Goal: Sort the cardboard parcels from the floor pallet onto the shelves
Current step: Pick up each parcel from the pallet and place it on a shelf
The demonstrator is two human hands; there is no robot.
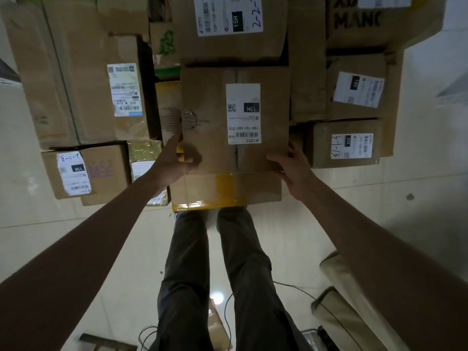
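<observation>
A brown cardboard parcel (210, 117) with a white 15H label sits in the middle of the pile, on top of a box sealed with yellow tape (225, 191). My left hand (169, 160) grips its near left corner, thumb curled onto the top face. At the near right corner my right hand (293, 168) holds the other side, fingers wrapped around the edge. Both arms reach straight out from me, above my legs.
Several labelled cardboard parcels crowd around: a tall one (76, 79) at left, a small one (101, 171) marked 15H at near left, two (324, 140) at right. Pale tiled floor (354, 211) lies on both sides. Cables (298, 287) and padded items (354, 295) lie near my feet.
</observation>
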